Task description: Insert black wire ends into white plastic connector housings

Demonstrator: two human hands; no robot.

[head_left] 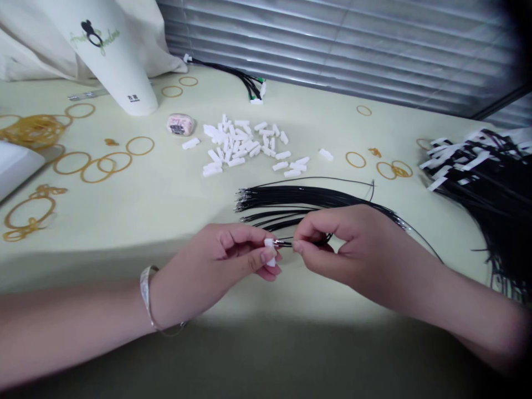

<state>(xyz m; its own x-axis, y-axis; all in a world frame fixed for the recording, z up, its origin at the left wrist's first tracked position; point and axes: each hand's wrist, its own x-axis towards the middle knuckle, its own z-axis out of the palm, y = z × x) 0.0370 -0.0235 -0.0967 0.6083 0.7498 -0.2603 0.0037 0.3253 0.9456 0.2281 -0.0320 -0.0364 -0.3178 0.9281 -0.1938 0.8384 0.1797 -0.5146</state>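
My left hand [233, 255] pinches a small white connector housing [270, 252] between thumb and fingers. Opposite it, my right hand [344, 244] grips black wires [286, 244] close to their metal-tipped ends. Those tips meet the side of the housing; whether they sit inside it I cannot tell. Just beyond my hands lies a bundle of loose black wires [299, 195] with crimped metal ends. Farther back, several white connector housings [239, 141] are heaped on the table.
A white cup [120, 61] stands at the back left, near rubber bands [72, 163] and a small pink-wrapped item [180, 125]. A finished-looking black cable harness [233, 71] lies by the blinds [332, 44]. Many black cables with white ends [477, 188] fill the right side.
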